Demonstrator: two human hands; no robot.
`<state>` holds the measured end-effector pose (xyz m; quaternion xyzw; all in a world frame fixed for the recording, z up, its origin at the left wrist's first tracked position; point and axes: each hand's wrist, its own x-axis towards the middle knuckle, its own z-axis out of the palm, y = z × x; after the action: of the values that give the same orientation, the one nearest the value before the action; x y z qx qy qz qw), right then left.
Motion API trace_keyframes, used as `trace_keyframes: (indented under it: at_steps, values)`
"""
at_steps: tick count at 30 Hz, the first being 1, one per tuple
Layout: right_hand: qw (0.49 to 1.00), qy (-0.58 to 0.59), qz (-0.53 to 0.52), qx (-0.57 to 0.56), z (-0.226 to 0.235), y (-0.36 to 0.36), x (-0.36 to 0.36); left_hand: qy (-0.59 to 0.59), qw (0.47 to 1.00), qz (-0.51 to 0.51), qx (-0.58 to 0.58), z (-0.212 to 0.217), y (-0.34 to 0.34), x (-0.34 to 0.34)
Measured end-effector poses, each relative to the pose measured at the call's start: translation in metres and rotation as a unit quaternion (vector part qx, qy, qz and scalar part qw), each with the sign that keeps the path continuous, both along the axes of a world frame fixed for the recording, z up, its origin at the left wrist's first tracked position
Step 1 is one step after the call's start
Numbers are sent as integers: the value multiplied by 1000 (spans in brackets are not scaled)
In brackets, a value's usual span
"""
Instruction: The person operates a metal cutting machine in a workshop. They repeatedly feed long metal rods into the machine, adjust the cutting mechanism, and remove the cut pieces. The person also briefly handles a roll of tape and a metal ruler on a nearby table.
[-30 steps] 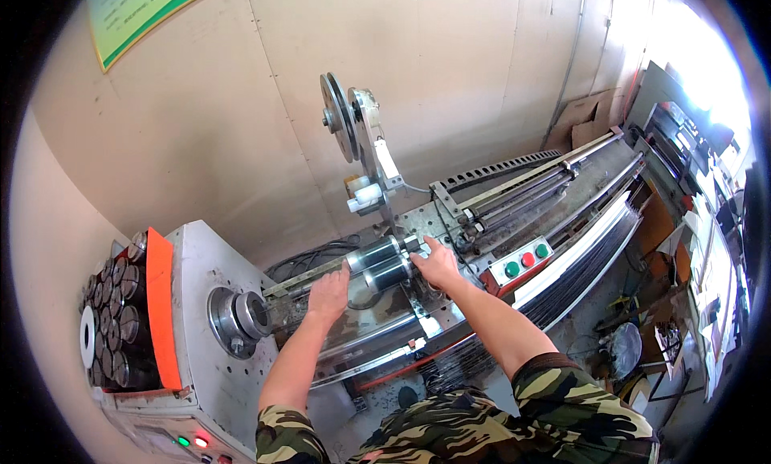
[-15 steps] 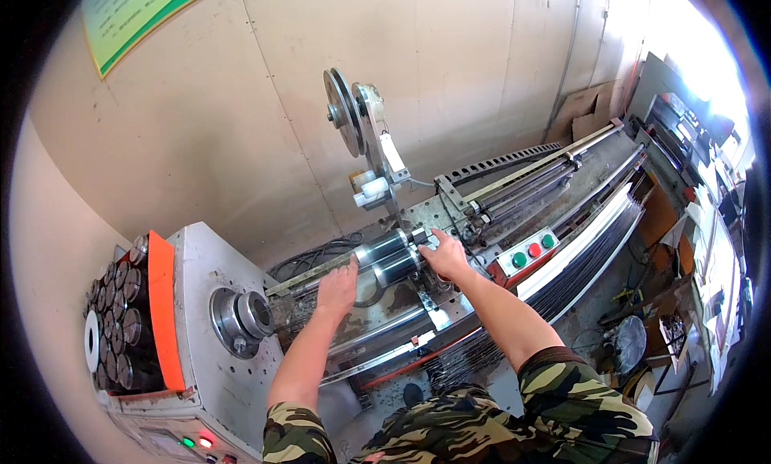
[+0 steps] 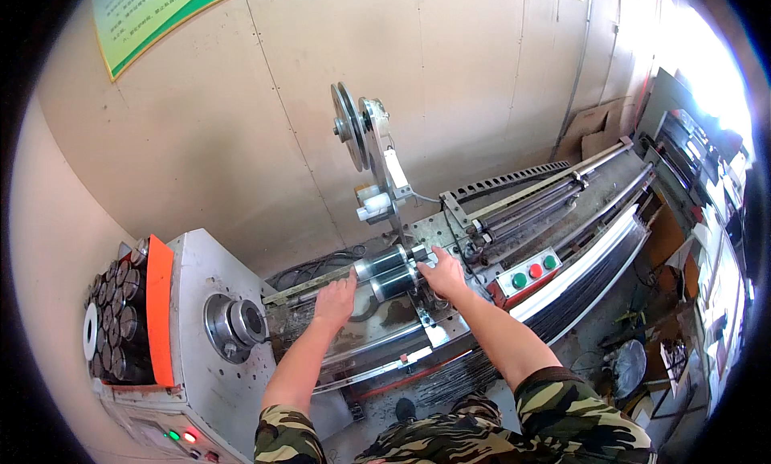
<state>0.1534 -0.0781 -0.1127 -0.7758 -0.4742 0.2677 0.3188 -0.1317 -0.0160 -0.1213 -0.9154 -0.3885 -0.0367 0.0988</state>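
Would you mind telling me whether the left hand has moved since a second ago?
Cannot tell; the left hand lies left of the metal rollers, as before, and the camera shifted.

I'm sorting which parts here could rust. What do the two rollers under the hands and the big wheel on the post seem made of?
The two rollers look like bare polished metal, probably steel: dark grey with bright highlights. The wheel looks like duller grey metal with a grooved rim; which alloy, I cannot tell. The left hand and right hand rest at the rollers' ends.

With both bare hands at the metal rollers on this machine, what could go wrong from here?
The left hand and right hand rest against the two metal rollers; if these turn, bare fingers might get pinched. The lamps on the front panel glow, so the machine may be powered. The chuck sits beside the left forearm and might catch it.
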Motion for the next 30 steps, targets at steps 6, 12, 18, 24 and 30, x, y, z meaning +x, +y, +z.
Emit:
trace_keyframes:
  at_steps: [6, 12, 18, 24, 30]
  values:
    - [1000, 13, 2, 20, -3, 0, 0, 28, 999, 22, -2, 7, -3, 4]
    - [998, 52, 40, 9, 6, -7, -5, 45, 995, 81, -21, 19, -12, 9]
    - [993, 104, 53, -19, 17, -10, 1, 64, 991, 116, -30, 16, -19, 15]
    - [993, 95, 62, -33, 14, -9, 9, 72, 991, 113, -22, 7, -18, 19]
    - [994, 84, 68, -26, 14, -7, 6, 72, 992, 100, -28, -1, -12, 10]
